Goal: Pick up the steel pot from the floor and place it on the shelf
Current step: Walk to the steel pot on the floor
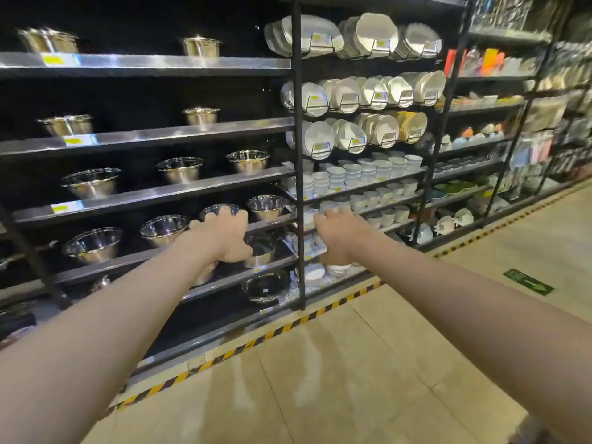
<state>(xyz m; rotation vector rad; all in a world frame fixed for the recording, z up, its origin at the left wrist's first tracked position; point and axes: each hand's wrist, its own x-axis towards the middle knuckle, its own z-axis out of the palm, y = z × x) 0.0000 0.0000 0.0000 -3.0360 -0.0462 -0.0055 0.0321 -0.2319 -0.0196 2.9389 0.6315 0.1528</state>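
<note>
There is a single view, taken from the person's head. It looks forward and slightly down along both outstretched arms toward a wall of store shelves point(153, 190), close enough that the hands reach them. The wide lens bends the shelf lines. The shelving runs off to the right, and tiled floor point(352, 363) fills the lower frame.

Left of the matt black metal upright post point(297, 149), polished round steel bowls point(92, 244) are gleaming mirror-bright on brushed grey metal shelves point(153, 136). Right of it, glazed white ceramic plates point(378, 32) are shining smoothly. Below, the beige tiled floor point(320, 379) is reflecting glossily.
</note>
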